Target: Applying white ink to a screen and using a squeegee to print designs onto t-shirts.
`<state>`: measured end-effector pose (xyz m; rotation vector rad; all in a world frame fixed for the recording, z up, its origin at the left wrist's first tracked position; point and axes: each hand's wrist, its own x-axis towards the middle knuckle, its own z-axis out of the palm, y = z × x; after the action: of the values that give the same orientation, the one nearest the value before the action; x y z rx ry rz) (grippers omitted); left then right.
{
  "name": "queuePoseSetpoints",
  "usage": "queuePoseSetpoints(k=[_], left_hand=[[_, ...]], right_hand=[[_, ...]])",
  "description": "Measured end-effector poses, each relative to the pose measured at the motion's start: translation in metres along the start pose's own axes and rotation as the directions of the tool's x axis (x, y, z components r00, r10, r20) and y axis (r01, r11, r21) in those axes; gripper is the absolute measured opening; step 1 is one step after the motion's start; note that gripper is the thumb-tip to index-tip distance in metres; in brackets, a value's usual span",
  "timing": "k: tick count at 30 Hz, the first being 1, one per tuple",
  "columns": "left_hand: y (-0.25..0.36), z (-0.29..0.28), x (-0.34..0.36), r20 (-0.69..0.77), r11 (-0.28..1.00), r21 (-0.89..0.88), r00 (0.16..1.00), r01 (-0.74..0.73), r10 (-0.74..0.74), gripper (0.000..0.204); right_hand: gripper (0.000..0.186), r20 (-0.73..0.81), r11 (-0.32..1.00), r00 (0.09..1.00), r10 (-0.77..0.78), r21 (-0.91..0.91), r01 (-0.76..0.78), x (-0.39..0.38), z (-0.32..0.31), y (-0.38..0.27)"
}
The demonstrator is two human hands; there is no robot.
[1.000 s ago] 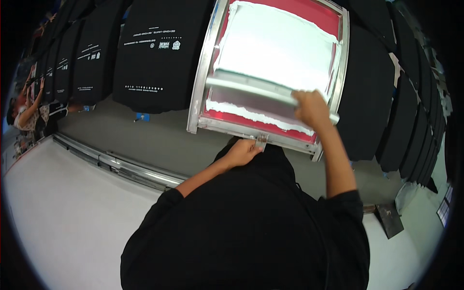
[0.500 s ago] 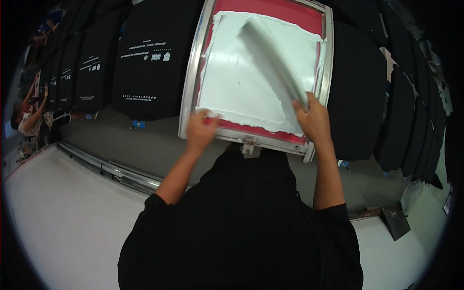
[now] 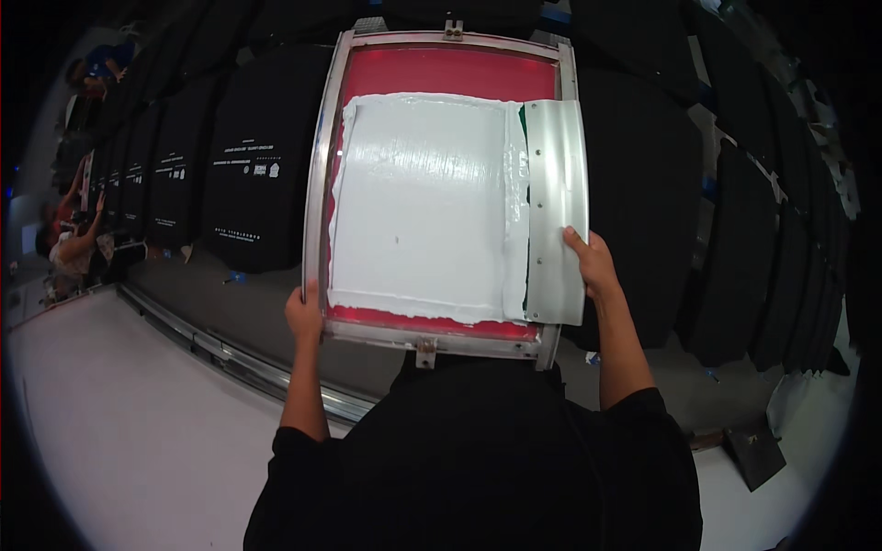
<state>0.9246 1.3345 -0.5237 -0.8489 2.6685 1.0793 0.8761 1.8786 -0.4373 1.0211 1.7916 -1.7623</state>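
Observation:
Before me is a screen-printing frame (image 3: 568, 66) of pale metal with red mesh (image 3: 450, 72). A broad sheet of white ink (image 3: 413, 220) coats most of the mesh, with a ridge along its right side. On the right a wide metal squeegee (image 3: 555, 211) rests along the frame's side, its green blade edge against the ink. My right hand (image 3: 595, 262) is closed on the squeegee's outer edge, thumb on top. My left hand (image 3: 305, 310) grips the left rail of the frame near its front corner, fingers wrapped under and partly hidden.
Black garments on boards run in rows to both sides; a printed black shirt (image 3: 253, 174) lies just left, a plain black one (image 3: 638, 202) just right. A metal rail (image 3: 239, 349) curves along the floor. Another person (image 3: 73, 248) works at the far left.
The squeegee has swung from a slant over the ink to upright along the right side. My left hand has moved from the front edge to the left rail and taken hold.

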Motion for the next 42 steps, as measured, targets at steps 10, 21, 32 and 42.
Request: queuePoseSetpoints(k=[10, 21, 32, 42], left_hand=[[0.014, 0.069, 0.044, 0.277, 0.984, -0.137, 0.949, -0.117, 0.152, 0.060], [0.010, 0.074, 0.065, 0.347, 0.988, -0.131, 0.930, -0.076, 0.118, 0.061], [-0.020, 0.083, 0.021, 0.334, 0.942, -0.333, 0.928, -0.049, 0.167, 0.053], [-0.004, 0.099, -0.115, 0.553, 0.845, -0.456, 0.654, -0.280, 0.516, 0.028]], right_hand=[[0.046, -0.348, 0.984, 0.935, -0.070, 0.132, 0.122, -0.038, -0.021, 0.050], [0.051, -0.446, 0.978, 0.890, -0.097, 0.126, 0.169, -0.001, 0.011, 0.061], [0.049, -0.300, 0.988, 0.947, -0.116, 0.064, 0.141, 0.000, -0.004, 0.048], [0.044, 0.182, 0.528, 0.946, -0.270, -0.793, 0.303, 0.088, 0.078, -0.091]])
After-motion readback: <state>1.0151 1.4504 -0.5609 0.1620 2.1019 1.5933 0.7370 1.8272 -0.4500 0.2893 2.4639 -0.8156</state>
